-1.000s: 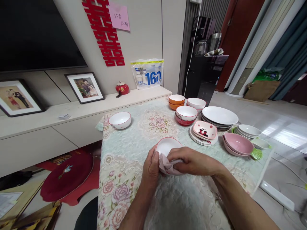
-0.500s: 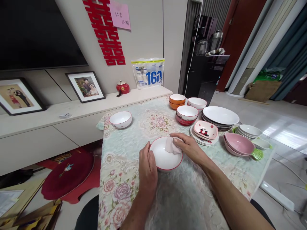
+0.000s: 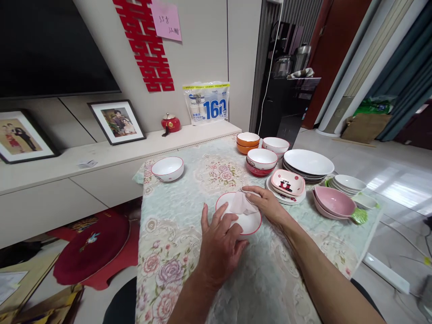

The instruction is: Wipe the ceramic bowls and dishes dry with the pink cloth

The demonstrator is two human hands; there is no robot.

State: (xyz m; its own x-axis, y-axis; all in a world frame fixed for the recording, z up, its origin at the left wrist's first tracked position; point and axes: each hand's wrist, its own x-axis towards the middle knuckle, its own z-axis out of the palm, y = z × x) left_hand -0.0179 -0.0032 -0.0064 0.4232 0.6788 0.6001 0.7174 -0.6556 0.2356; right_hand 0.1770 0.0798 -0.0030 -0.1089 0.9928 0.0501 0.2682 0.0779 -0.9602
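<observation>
A white bowl with a red rim [image 3: 250, 225] sits in front of me on the flowered tablecloth. My right hand [image 3: 265, 203] is closed at its far right rim, pinching a pale pinkish cloth [image 3: 243, 204] that lies inside the bowl. Fingers spread, my left hand [image 3: 222, 240] reaches over the bowl's near left side; whether its fingertips touch the inside I cannot tell. Left of these, a second white bowl with a red rim [image 3: 168, 169] stands alone.
On the right are stacked orange bowls [image 3: 248, 143], white-and-red bowls [image 3: 262, 162], large white plates [image 3: 308, 162], square pink dishes [image 3: 288, 182] and pink leaf-shaped bowls [image 3: 335, 201]. A low cabinet [image 3: 135, 155] runs behind the table with picture frames and a red pot [image 3: 171, 123].
My left hand has left the bowl's outer left side and come over its near rim, fingers spreading. The bowl looks shifted slightly right. My right hand keeps hold of the cloth.
</observation>
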